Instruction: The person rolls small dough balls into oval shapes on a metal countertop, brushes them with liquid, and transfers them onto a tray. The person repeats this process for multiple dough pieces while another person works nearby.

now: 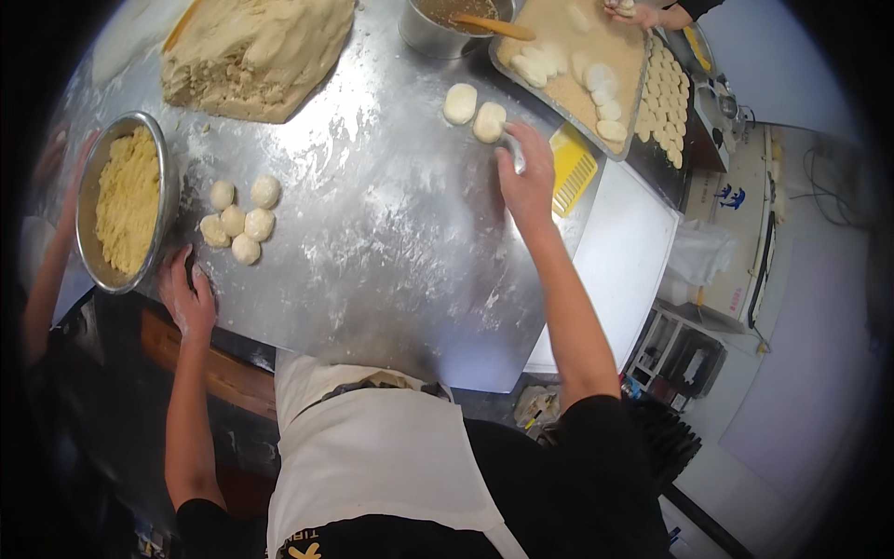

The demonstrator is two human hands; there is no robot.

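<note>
My left hand (188, 293) rests at the near edge of the floured metal table (391, 279), beside a steel bowl (165, 209) of yellow crumbly filling (129, 202). It holds nothing that I can see. Just beyond it lies a cluster of several round dough balls (246, 249). My right hand (529, 164) reaches over the table's right part, thumb and fingers apart, its fingertips next to a flattened dough piece (489, 123); whether they touch it I cannot tell. Another flattened dough piece (460, 104) lies to its left. Under the right hand's outer side is a yellow slotted plastic scraper (574, 168).
A large dough slab (258, 56) fills the back left. A metal pot (447, 38) with a wooden-handled utensil (496, 26) stands at the back. Right of it, a tray (559, 105) holds crumbs and dough pieces, near a co-worker's hand (635, 14). Another person's arm (52, 272) is at far left.
</note>
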